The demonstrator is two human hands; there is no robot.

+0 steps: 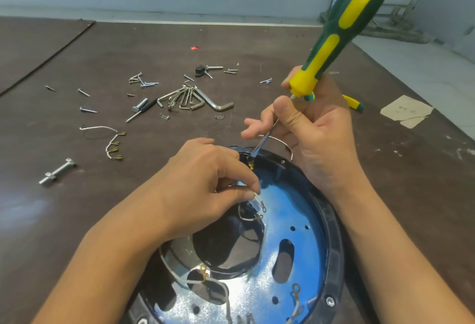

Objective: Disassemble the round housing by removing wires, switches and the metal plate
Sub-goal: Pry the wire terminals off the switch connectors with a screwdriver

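The right hand (316, 128) was grasping a green-and-yellow screwdriver (344, 33), fingers and thumb curled round the metal shaft just under the handle. The handle tilted up and away to the right. The blade tip sat at a brass terminal on the far inner rim of the round housing (334, 246). The left hand (205, 184) hung over the housing's left part and pinched a white wire (257, 197) between thumb and fingertips, the wire's ring terminal hanging just beyond them.

The black housing lay open side up on the brown table (257, 48), at the near edge between both forearms. Inside it sat the shiny metal plate (303, 210), reflecting blue, with a large round hole at its middle and several smaller holes and a slot. On the plate lay more white wires with ring terminals: one lead (205, 281) at the near left and another (295, 295) at the near right.

Farther out on the table, well apart from the housing, lay a loose wire bundle (113, 141) with brass ends, a bolt (57, 172), a set of hex keys (195, 100), scattered screws (144, 82) and a scrap of paper (406, 111).
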